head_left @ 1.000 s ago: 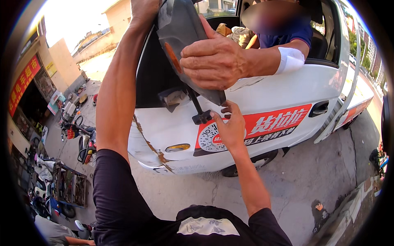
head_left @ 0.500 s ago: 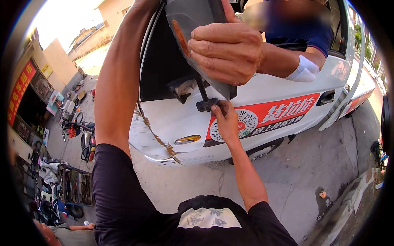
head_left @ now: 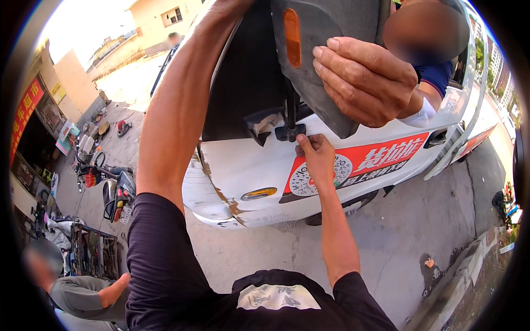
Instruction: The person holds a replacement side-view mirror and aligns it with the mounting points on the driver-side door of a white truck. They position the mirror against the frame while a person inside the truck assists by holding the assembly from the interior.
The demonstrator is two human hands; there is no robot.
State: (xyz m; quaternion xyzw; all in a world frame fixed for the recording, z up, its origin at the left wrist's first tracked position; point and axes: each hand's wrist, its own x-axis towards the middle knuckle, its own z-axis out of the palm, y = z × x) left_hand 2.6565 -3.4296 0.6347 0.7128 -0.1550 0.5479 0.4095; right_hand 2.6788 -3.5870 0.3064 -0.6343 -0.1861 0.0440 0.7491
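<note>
A dark grey side mirror (head_left: 313, 77) with an orange reflector stands in front of the white vehicle door (head_left: 221, 176). Its black stem ends in a small black bracket foot (head_left: 290, 132), set off from the door's torn mount (head_left: 264, 124). My right hand (head_left: 319, 157) pinches the right end of that foot between thumb and fingers. My left forearm (head_left: 171, 116) reaches up past the black window corner, and the hand itself is beyond the upper edge. Another person's hand (head_left: 367, 83), from inside the vehicle, is against the mirror housing's right side.
The door carries a red sticker (head_left: 386, 154), an amber side lamp (head_left: 259, 194) and scraped, rusty paint. At the left stand parked motorbikes (head_left: 116, 193) and a metal cage cart (head_left: 96, 251). A person in grey (head_left: 91, 298) is close at lower left.
The view has shifted, and the mirror now sits further right and more upright. The other person's hand has loosened from wrapped fingers to straighter ones. My right hand stays on the bracket foot.
</note>
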